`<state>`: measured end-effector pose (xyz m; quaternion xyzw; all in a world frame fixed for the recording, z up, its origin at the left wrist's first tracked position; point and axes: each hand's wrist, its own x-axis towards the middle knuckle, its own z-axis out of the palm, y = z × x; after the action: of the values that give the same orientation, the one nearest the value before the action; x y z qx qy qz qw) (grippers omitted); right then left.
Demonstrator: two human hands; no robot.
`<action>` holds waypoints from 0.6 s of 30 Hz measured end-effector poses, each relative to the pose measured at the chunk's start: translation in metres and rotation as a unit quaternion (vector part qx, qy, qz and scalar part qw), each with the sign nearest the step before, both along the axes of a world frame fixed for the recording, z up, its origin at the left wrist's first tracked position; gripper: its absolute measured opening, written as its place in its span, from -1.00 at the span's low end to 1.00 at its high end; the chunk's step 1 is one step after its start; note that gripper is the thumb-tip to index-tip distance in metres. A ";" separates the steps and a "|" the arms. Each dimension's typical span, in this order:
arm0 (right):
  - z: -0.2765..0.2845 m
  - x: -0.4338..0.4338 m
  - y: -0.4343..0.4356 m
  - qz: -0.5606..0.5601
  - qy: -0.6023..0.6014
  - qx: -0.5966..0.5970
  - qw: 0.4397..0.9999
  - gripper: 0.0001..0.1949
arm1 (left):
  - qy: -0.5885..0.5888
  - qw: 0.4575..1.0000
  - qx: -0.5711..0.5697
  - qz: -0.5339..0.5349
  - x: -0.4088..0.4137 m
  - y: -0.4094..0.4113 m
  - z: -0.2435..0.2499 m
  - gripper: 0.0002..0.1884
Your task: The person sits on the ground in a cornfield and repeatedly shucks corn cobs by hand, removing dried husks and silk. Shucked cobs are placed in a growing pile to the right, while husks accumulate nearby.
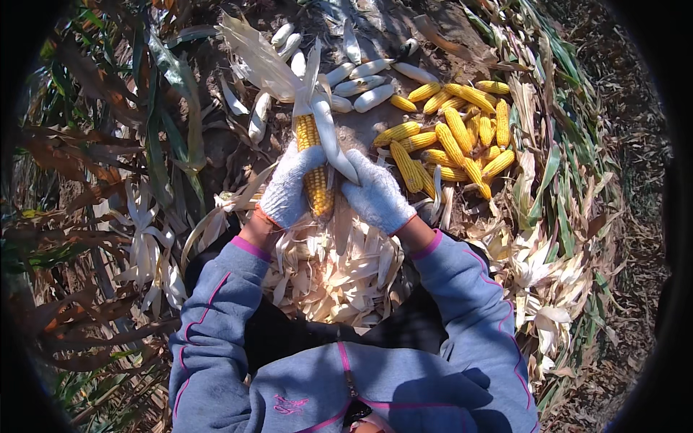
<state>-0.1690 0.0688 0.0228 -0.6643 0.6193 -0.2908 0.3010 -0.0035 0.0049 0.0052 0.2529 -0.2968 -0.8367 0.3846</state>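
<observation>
My left hand (293, 187), in a white knit glove with an orange cuff, grips a yellow corn cob (308, 135) whose kernels are largely bare. Peeled-back pale husk (265, 65) still hangs from the cob's far end. A folded strip of husk (328, 130) runs from that end towards me, and my right hand (376, 192), gloved alike, is closed on its near tip. The right palm and part of the fingers are hidden from above.
Husked yellow cobs (457, 135) lie heaped at the right. Several cobs in white husk (363, 85) rest on the soil beyond my hands. Loose dry husks (335, 270) pile up between my legs. Corn stalks and leaves (178, 108) line the left, and more leaves (547, 178) border the right.
</observation>
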 end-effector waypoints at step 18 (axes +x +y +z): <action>-0.039 -0.082 -0.033 -0.212 -0.475 -0.005 0.854 -0.78 | -0.205 0.960 -0.143 -0.125 0.007 0.011 0.024 -0.07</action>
<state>-0.2513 0.0355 -0.0158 -0.2993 0.5257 -0.6306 0.4862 0.0037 0.0160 0.0287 0.3226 -0.5151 -0.7572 0.2394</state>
